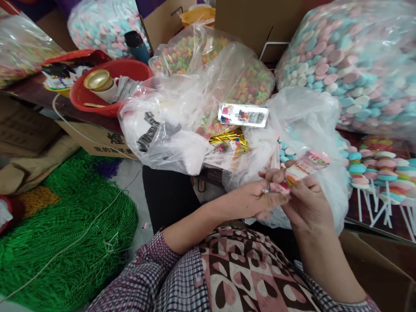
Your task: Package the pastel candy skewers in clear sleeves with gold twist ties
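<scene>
One packet (308, 164), pinched by our left grip (255, 200) and right grip (310, 203), jutting beyond both: light, limp, slippery, we judge; best held by its edges.

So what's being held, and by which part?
A printed packet, pinched near its lower end by the right hand; the left hand is there, grip unclear.

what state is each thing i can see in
left hand, closed on pink piece
right hand, closed on packet
packet, held; can't tell if sealed
bottle, capped
red basin, holding gold bowl
silver packet, lying print up
gold strips, bundled
right marshmallow bag, bulging
marshmallow skewers, piled
green cords, heaped
</scene>
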Tool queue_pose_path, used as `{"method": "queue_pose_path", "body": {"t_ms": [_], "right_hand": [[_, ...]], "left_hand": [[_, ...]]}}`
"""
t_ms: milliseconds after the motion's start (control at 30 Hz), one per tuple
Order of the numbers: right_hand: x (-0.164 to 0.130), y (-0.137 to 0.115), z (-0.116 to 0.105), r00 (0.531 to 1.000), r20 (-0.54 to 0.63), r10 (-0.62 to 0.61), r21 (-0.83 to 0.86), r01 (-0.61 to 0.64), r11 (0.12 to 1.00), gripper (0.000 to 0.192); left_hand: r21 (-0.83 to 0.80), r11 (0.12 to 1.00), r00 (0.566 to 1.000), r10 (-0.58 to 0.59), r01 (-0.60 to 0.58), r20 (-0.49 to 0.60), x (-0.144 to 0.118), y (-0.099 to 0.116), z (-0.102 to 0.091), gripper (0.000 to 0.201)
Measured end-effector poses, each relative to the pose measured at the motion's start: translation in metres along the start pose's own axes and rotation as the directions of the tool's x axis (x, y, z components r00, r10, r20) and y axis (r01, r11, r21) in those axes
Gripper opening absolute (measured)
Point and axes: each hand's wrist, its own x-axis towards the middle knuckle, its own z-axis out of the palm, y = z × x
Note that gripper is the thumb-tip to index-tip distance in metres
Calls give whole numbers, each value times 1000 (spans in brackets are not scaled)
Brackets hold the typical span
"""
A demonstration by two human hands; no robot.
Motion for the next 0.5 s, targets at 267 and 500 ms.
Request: {"method": "queue_pose_path", "body": {"t_ms": [267, 500], "right_hand": [[16, -14, 1, 997, -38, 69, 33, -68, 997, 37], [45, -10, 29, 994, -111, -5, -144, -12, 989, 21]], "left_hand": [[71, 995, 993, 77, -71, -94, -4, 9, -8, 31], [379, 921, 793, 294, -86, -533, -2, 8, -30, 11]]}}
